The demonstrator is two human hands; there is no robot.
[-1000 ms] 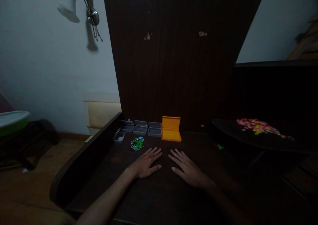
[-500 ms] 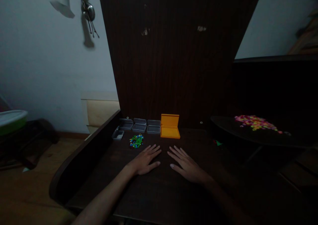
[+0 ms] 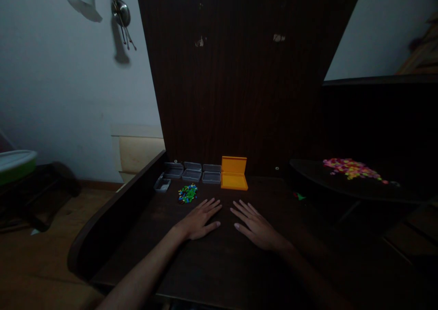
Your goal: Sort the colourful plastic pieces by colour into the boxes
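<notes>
My left hand (image 3: pixel 200 219) lies palm down on the dark wooden desk (image 3: pixel 205 269), fingers spread, holding nothing. Beside it, my right hand (image 3: pixel 255 225) rests flat in the same way, a small gap between the two. A heap of tiny green, blue, white and yellow pieces (image 3: pixel 187 193) sits just beyond my left fingers. Behind the hands stands an orange box (image 3: pixel 234 181) with its lid raised. To its left, several clear plastic boxes (image 3: pixel 211 177) stand with their lids up. A smaller clear box (image 3: pixel 162 185) is left of the heap.
A raised dark shelf (image 3: pixel 321 182) at the right bears a spread of pink, red and yellow pieces (image 3: pixel 354 167). Below its edge lies a small green item (image 3: pixel 300 196). A curved side panel (image 3: pixel 112 209) bounds the desk at the left, and a tall dark board (image 3: pixel 239 82) rises behind.
Both hands stay flat in the same place on the desk. The whole view has shifted slightly, so the scene sits a little higher and further left in the picture.
</notes>
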